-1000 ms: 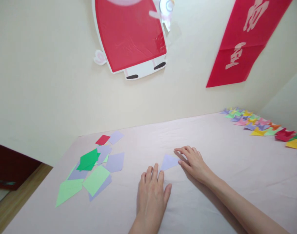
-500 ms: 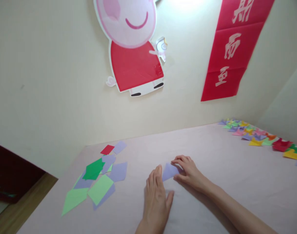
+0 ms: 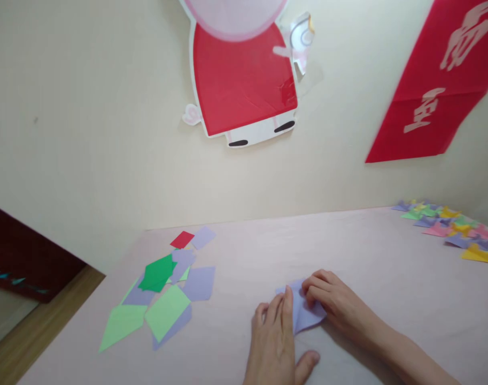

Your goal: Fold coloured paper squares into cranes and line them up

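A lilac sheet of paper (image 3: 303, 315), partly folded, lies on the pale pink table (image 3: 388, 267) between my hands. My left hand (image 3: 278, 342) rests flat on the table with its fingers stretched out, the fingertips on the paper's left edge. My right hand (image 3: 335, 305) comes in from the right with its fingers curled, pinching the paper's upper flap and holding it raised off the table.
Loose coloured paper squares (image 3: 163, 289) in green, lilac and red lie scattered to the left. Several folded paper shapes (image 3: 452, 227) line the far right edge. Behind stands a cream wall with a cartoon cutout (image 3: 244, 80) and a red banner (image 3: 436, 91). Wooden floor (image 3: 35, 331) shows at left.
My right hand has closed on the lilac paper and lifted a flap over. My left hand has slid closer to the paper's edge. The view has shifted a little.
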The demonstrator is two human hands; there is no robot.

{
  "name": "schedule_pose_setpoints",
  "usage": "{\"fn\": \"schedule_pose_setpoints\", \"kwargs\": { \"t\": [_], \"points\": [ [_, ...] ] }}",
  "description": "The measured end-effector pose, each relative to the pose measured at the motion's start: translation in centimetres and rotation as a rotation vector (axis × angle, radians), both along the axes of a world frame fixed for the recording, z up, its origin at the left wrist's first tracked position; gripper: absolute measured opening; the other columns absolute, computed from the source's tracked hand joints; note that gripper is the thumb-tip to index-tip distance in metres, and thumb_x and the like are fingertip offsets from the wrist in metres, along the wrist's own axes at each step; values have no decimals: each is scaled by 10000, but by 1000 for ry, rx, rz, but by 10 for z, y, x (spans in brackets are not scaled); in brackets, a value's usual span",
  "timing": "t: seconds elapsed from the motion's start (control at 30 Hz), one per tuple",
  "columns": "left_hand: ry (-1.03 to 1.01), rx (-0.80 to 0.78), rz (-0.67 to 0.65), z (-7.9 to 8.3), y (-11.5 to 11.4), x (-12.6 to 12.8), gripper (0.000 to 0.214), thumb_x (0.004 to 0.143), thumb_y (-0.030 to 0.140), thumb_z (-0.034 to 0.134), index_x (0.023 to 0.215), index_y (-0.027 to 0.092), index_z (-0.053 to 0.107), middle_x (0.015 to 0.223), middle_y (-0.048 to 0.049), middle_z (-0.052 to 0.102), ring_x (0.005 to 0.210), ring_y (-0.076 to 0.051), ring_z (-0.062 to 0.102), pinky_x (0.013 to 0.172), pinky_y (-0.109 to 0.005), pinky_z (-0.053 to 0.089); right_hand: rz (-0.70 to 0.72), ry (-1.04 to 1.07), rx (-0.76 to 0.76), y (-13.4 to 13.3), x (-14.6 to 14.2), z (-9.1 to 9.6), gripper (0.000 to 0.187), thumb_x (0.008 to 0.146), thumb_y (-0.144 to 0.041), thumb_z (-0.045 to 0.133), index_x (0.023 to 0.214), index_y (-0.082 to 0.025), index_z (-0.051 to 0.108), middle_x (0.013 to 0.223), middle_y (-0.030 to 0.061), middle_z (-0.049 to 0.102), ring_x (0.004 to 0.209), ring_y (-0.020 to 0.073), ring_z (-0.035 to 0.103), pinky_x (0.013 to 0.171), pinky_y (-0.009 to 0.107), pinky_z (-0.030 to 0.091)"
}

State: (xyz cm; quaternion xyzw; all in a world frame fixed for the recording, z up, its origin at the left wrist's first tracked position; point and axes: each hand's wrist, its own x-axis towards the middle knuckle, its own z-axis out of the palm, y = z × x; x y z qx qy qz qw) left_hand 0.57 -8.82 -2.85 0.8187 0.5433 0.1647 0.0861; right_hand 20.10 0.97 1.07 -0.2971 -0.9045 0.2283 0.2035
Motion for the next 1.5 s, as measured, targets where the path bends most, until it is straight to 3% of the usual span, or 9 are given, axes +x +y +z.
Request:
{"fn": "schedule_pose_setpoints", "kwargs": {
  "t": [0.17,0.23,0.33,0.47,0.53,0.67,0.8,0.97,1.5],
  "points": [
    [55,74,116,-3,-10,7,899,916,519,509,1553,103,31,1526,-160,381,1288,-316,454,1041,-474,366,-26,17,-136,-4,5,8,96,874,-171,556,852,-233,627,1052,49,663,1026,221,526,905,355,427],
    [74,119,175,-2,-14,7,888,916,496,519,1550,83,53,1508,-171,405,1262,-308,473,1037,-465,367,-117,28,-197,0,-1,7,168,926,-276,516,810,-227,629,942,52,669,953,220,545,858,349,436],
    [112,159,214,0,-19,3,859,913,453,535,1549,87,89,1478,-178,444,1238,-297,493,1013,-451,386,-316,-15,-271,9,-16,5,203,885,-311,531,732,-207,615,766,46,620,815,216,550,719,319,429],
    [179,208,243,0,-21,3,775,886,461,567,1538,200,239,1427,-131,512,1244,-317,495,988,-454,409,-411,-124,-268,17,-35,7,173,819,-314,570,719,-204,657,732,50,617,812,226,555,695,309,390],
    [200,242,256,-1,-19,6,743,880,485,571,1522,235,291,1490,-110,447,1314,-329,434,1010,-462,401,-421,-151,-246,19,-38,8,166,814,-307,573,730,-206,674,737,51,632,817,225,560,695,305,379],
    [195,212,101,-2,-14,12,781,898,586,491,1519,157,287,1571,-91,313,1393,-301,347,1025,-443,416,-354,-157,-195,21,-36,3,152,820,-304,593,739,-210,680,746,40,658,815,222,562,719,311,376],
    [133,79,93,0,-13,17,822,900,669,421,1498,114,325,1557,-104,322,1390,-301,367,1061,-465,397,-251,-132,-148,23,-32,-4,165,849,-329,595,747,-223,668,782,29,675,826,230,546,769,354,370],
    [91,-28,119,3,-15,20,795,919,663,392,1489,112,339,1542,-107,338,1386,-308,379,1084,-498,378,-258,-111,-159,23,-36,-4,137,850,-294,589,746,-229,651,768,35,677,803,229,544,776,377,364],
    [53,-97,126,13,-14,19,785,924,673,353,1492,131,340,1534,-111,365,1378,-325,383,1094,-547,353,-309,-66,-75,19,-41,-16,176,875,-333,596,749,-216,633,789,36,692,801,226,551,768,379,338]
  ]
}}
